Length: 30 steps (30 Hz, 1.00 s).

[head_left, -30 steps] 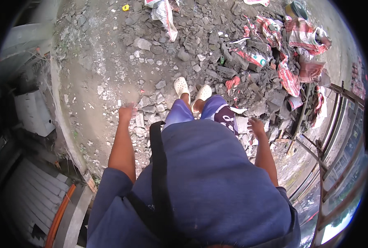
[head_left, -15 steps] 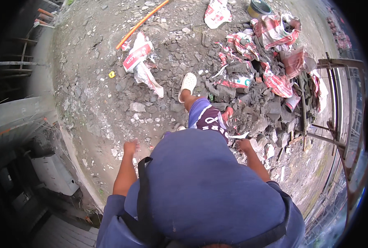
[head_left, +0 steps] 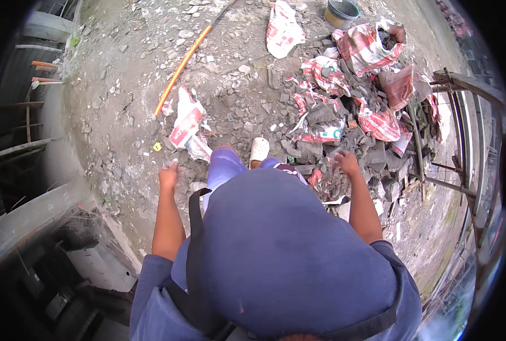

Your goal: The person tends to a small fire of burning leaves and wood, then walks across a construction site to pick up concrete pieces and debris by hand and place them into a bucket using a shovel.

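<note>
My left hand (head_left: 169, 174) hangs low on the left side of my body, its fingers loosely bent and apart, with nothing in it. A torn white and red sack (head_left: 188, 120) lies on the ground a little beyond that hand. On the other side, my right hand (head_left: 345, 162) is held out over the edge of the rubble pile (head_left: 372, 153). Its fingers are spread and hold nothing. Neither hand touches the sacks or stones. One white clog (head_left: 259, 149) shows in front of my body; my other foot is hidden.
A long orange pole (head_left: 183, 63) with a dark far section lies ahead. Another sack (head_left: 285, 31) and a bucket (head_left: 341, 12) are farther off. Crumpled sacks (head_left: 379, 122) cover the pile. A metal frame (head_left: 469, 91) stands at right, a concrete ledge (head_left: 63, 131) at left.
I have stepped forward, so the near sack and rubble appear closer. Both hands have swung forward, and the right hand's fingers have spread. A knee now shows on the left.
</note>
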Each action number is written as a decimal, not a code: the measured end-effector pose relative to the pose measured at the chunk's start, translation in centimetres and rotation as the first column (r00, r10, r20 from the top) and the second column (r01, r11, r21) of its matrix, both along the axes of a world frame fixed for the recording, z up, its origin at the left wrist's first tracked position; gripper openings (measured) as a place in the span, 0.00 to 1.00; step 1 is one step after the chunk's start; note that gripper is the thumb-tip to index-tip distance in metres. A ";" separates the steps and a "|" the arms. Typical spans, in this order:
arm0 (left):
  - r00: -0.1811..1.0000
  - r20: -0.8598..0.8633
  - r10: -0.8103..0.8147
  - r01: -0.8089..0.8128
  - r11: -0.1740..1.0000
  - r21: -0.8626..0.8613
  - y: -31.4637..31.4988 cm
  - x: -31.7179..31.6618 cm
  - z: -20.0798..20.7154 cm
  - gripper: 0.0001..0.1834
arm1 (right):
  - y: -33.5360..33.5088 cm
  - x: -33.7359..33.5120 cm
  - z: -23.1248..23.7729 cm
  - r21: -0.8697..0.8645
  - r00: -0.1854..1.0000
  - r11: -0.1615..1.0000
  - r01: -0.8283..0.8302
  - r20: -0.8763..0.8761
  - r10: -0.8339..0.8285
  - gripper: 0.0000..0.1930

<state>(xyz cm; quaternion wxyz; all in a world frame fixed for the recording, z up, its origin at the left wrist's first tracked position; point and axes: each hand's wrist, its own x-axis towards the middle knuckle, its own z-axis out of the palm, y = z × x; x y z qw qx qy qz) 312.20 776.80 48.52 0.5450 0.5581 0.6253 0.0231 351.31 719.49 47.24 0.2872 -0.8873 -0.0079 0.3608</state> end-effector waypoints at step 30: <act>0.660 -0.077 -0.747 0.750 0.650 0.127 32.6 52.5 -6.9 0.11 | 43.3 12.0 -32.6 -0.169 0.915 0.946 0.278 -0.253 -0.314 0.15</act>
